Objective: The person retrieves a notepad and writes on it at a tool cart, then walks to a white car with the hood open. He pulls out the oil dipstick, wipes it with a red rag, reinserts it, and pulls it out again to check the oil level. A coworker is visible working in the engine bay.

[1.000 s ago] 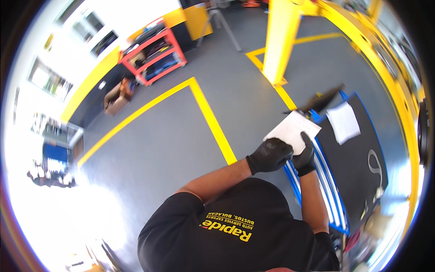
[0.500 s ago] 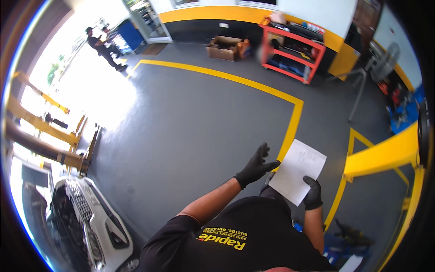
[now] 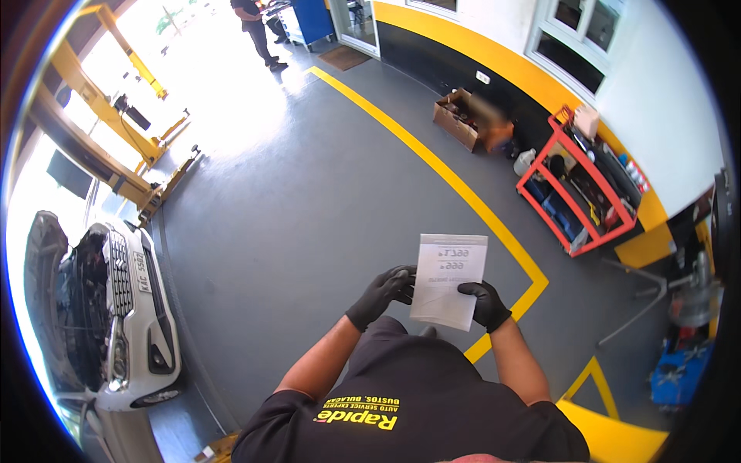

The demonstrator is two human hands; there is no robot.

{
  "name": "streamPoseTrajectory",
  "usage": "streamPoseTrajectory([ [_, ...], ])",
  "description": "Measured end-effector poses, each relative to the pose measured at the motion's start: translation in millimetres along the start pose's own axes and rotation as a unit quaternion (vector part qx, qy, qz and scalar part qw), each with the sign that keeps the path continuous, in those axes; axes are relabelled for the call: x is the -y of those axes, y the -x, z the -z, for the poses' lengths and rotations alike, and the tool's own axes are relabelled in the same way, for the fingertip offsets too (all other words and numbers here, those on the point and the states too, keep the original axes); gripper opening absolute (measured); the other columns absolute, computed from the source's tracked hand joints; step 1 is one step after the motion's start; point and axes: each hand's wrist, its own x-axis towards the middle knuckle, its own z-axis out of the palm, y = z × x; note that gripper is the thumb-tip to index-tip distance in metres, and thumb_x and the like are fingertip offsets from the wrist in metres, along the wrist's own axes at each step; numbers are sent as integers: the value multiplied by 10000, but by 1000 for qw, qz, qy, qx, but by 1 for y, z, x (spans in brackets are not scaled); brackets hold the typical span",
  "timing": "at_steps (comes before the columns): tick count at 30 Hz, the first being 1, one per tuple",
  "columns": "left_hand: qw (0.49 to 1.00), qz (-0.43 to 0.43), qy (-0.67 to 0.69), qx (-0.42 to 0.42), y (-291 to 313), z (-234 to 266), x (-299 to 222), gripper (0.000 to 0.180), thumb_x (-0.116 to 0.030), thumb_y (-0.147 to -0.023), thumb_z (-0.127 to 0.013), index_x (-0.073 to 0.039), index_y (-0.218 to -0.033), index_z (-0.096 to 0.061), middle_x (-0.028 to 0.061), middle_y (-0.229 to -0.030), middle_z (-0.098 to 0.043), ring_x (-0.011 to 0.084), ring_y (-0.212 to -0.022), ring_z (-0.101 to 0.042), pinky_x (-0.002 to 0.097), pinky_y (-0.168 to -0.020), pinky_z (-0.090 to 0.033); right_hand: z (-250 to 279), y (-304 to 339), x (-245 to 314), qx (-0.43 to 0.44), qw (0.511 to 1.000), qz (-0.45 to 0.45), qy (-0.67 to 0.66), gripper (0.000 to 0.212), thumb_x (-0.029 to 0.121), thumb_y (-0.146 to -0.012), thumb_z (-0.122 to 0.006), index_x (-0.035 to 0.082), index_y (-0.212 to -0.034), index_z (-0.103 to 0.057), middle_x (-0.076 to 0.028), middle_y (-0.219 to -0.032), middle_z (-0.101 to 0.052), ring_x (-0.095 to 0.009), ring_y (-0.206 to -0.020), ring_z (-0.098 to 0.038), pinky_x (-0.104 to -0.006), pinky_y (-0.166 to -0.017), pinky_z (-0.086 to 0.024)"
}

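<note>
Sheet of paper (image 3: 448, 281) held up in front of the chest, right hand (image 3: 486, 304) in black glove with fingers clamped on its right edge, left hand (image 3: 380, 295) touching its left edge, fingers curled loosely, white car (image 3: 116, 309) with open hood at left, red cart (image 3: 580, 181) by the wall.
</note>
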Motion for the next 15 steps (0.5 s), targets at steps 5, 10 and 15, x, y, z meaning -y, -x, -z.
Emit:
streamPoseTrajectory([
  [5,992,-61,19,-106,-93,92,-34,447,-275,-1169,-640,26,-1499,-636,87,-1351,-751,130,-1120,-718,321,-967,-594,-49,-181,99,94,984,-72,133,451,105,-1093,-650,-70,-1505,-599,-169,-1401,-725,-268,-1276,-709,-409,-1128,-570],
  [10,960,-72,61,-264,-233,212,-84,149,-100,-1063,-779,8,-1166,-773,-14,-1038,-786,44,-903,-642,261,-817,-519,-51,-392,145,183,969,-109,125,585,347,-1147,-617,-21,-1591,-522,-160,-1441,-704,-271,-1307,-688,-432,-1116,-564],
  [15,957,-63,-53,-277,-390,347,-198,134,-114,-1082,-756,0,-1150,-771,-31,-1006,-762,22,-860,-591,246,-783,-486,124,-524,181,-228,954,-93,170,818,652,-1090,-567,101,-1677,-421,-181,-1502,-638,-323,-1294,-680,-482,-1106,-557],
])
